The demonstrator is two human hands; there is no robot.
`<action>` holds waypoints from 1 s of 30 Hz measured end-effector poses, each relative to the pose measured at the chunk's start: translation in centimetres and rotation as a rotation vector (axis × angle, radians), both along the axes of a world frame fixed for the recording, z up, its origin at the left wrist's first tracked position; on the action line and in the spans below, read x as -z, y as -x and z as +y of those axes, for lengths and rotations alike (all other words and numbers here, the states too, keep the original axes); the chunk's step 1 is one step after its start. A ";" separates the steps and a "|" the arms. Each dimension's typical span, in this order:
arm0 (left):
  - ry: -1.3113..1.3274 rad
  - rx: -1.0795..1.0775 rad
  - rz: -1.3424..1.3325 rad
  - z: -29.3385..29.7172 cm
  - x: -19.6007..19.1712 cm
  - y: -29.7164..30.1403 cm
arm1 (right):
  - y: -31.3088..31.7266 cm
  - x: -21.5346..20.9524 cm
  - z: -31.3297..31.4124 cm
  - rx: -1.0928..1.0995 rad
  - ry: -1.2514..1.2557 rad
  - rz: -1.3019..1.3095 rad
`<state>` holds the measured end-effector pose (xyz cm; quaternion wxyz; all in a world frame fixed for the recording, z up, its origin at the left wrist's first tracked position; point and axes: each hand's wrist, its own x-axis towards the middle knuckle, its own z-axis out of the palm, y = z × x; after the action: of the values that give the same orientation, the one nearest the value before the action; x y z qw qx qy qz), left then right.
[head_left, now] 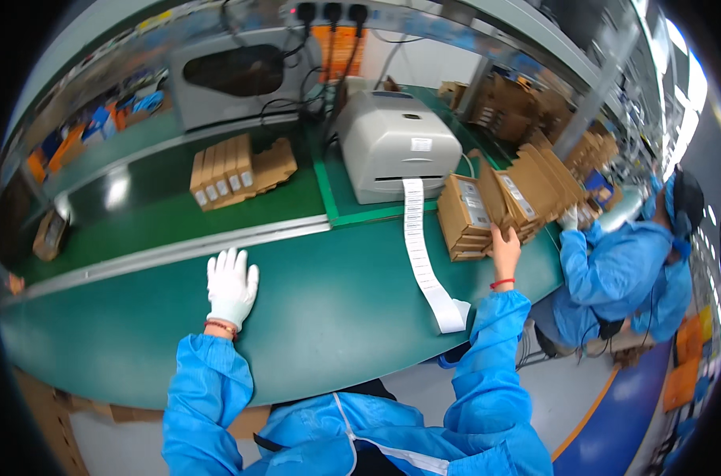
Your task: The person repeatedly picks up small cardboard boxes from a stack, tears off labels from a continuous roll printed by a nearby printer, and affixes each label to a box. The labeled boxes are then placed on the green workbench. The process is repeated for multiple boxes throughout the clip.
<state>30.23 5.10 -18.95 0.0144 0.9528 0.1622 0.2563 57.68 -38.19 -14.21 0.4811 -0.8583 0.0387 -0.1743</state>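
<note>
My left hand [232, 285], in a white glove, lies palm down on the green tabletop with its fingers stretched out and nothing in them. At the right, my bare right hand [505, 258] grips the near edge of an open cardboard box [495, 205], fingers closed on its flap. This box stands among stacked brown cardboard boxes [465, 214] with white labels; more with raised flaps [547, 178] lean behind it. Left of my right hand, a strip of white printed labels [424, 262] runs from a pale grey label printer [396, 143] down to the table's near edge.
A metal rail [170, 250] separates the tabletop from a green conveyor belt [130, 214]. On the belt stand several small cardboard boxes [221, 170]; another box [51, 236] lies farther left. Power plugs and cables [328, 79] hang above. A co-worker in blue [622, 262] sits at the right.
</note>
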 end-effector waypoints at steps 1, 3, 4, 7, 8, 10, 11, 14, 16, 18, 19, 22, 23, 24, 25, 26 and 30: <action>0.012 0.039 -0.016 -1.0 -0.2 -0.3 | -0.6 0.7 -0.8 -0.042 0.114 -0.215; 0.106 0.129 0.086 -3.5 -1.4 0.2 | 0.0 0.5 -1.3 -0.126 0.116 -0.148; 0.144 0.181 0.145 -4.6 -2.3 0.5 | 0.9 -0.2 -1.0 -0.155 0.107 -0.117; 0.119 0.366 0.066 -8.7 -3.3 2.9 | 1.3 0.0 -2.1 -0.107 0.185 -0.196; 0.128 0.407 0.103 -10.0 -3.5 3.8 | 1.9 -0.3 -2.3 -0.087 0.158 -0.217; 0.181 0.490 0.087 -12.9 -3.8 6.1 | 3.5 -0.9 -3.3 -0.018 0.267 -0.388; 0.196 0.520 0.079 -14.1 -3.7 7.3 | 4.3 -1.0 -3.9 -0.022 0.168 -0.370; 0.308 0.536 -0.031 -17.8 -1.3 10.1 | 6.9 -0.3 -4.8 -0.122 -0.431 -0.380; 0.262 0.541 -0.188 -19.6 1.1 10.3 | 9.6 -0.4 -4.0 -0.262 -0.764 -0.320; 0.223 0.510 -0.368 -21.0 3.6 9.7 | 13.8 -1.1 -0.7 -0.452 -0.945 -0.172; 0.182 0.484 -0.483 -21.4 3.8 8.9 | 15.9 -1.3 1.1 -0.519 -1.119 -0.014; -0.093 0.369 -0.631 -20.5 3.7 8.2 | 20.5 -1.3 5.3 -0.503 -1.131 0.342; -0.125 0.342 -0.664 -20.1 4.0 8.1 | 21.1 -0.5 6.3 -0.563 -1.022 0.322; -0.157 0.312 -0.706 -19.6 4.4 7.8 | 21.4 0.2 7.1 -0.628 -0.908 0.294; -0.192 0.331 -0.687 -18.9 4.5 7.7 | 21.9 0.3 7.6 -0.621 -0.755 0.360; -0.227 0.349 -0.666 -17.8 4.7 7.7 | 23.0 -0.3 8.1 -0.629 -0.653 0.311; -0.138 0.476 -0.584 -14.9 3.1 8.8 | 24.7 0.7 8.3 -1.033 -0.218 -0.173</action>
<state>21.47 -9.85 -22.09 0.0548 0.8494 -0.0924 0.5166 32.97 -29.88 -14.86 0.5920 -0.6932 -0.4105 0.0202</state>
